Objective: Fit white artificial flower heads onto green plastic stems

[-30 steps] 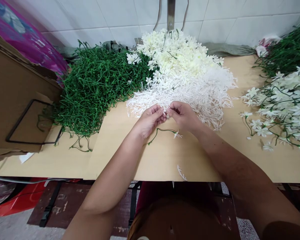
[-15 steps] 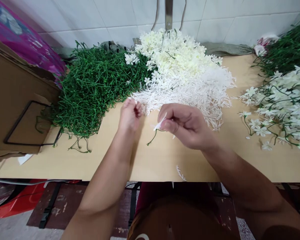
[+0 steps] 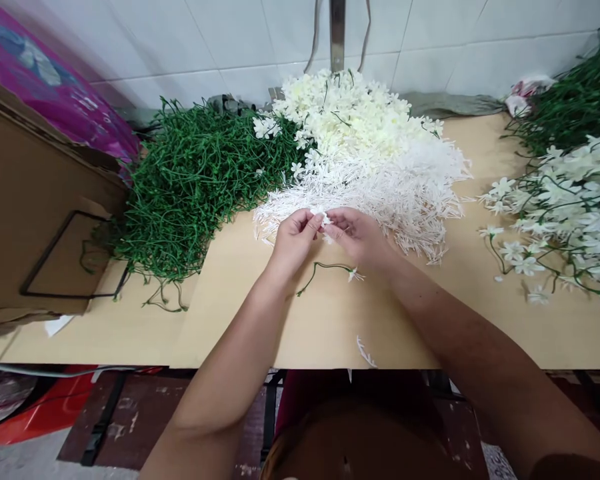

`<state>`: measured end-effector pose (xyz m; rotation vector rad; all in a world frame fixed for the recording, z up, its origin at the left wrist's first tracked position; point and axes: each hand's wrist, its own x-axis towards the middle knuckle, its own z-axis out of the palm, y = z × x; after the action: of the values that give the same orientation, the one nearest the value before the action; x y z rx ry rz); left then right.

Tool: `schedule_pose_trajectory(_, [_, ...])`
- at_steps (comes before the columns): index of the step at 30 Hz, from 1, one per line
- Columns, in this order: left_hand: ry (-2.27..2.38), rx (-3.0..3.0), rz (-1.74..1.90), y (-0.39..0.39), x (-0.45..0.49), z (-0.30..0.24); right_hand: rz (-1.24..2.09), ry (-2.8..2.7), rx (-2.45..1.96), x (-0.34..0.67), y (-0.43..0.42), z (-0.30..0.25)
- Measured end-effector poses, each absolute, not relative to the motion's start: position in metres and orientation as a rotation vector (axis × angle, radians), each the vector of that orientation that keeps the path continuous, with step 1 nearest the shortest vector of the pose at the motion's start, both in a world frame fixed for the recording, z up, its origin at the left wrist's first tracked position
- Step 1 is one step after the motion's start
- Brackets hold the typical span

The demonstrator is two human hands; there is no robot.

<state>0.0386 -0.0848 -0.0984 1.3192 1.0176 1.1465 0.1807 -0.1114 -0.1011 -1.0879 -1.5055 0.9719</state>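
Observation:
My left hand (image 3: pixel 291 239) and my right hand (image 3: pixel 356 235) meet fingertip to fingertip over the wooden table (image 3: pixel 330 320), pinching a small white flower piece (image 3: pixel 324 219) between them. Under them hangs a thin green stem (image 3: pixel 316 271) with a small white flower at its right end; which hand holds it is hidden. Just beyond the fingers lies a heap of white stamen sprigs (image 3: pixel 390 183), with a pile of cream petals (image 3: pixel 347 113) behind it. A big tangle of green stems (image 3: pixel 195 177) lies to the left.
Finished stems with white flowers (image 3: pixel 565 213) are heaped at the right, more green stems (image 3: pixel 575 100) behind them. A cardboard box (image 3: pixel 35 200) stands at the left. One loose white sprig (image 3: pixel 364 350) lies near the table's front edge. A tiled wall closes the back.
Half a second ago my hands were apart, the left at the sprig heap and the right holding a white piece. They have come back together at the fingertips.

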Motion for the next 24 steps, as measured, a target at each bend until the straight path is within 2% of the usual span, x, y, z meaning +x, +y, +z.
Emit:
schedule_pose_trajectory(12, [1.031, 1.333, 1.081, -0.091, 0.042, -0.096, 0.749, -1.514, -1.179, 0.18, -0.113, -0.106])
schedule_pose_trajectory(20, [1.131, 1.365, 1.167, -0.093, 0.045, -0.092, 1.018, -1.347, -1.11, 0.18, -0.109, -0.109])
schedule_pose_trajectory(24, [1.142, 1.299, 1.134, -0.092, 0.045, -0.09, 1.044, -1.338, -1.091, 0.18, -0.108, -0.11])
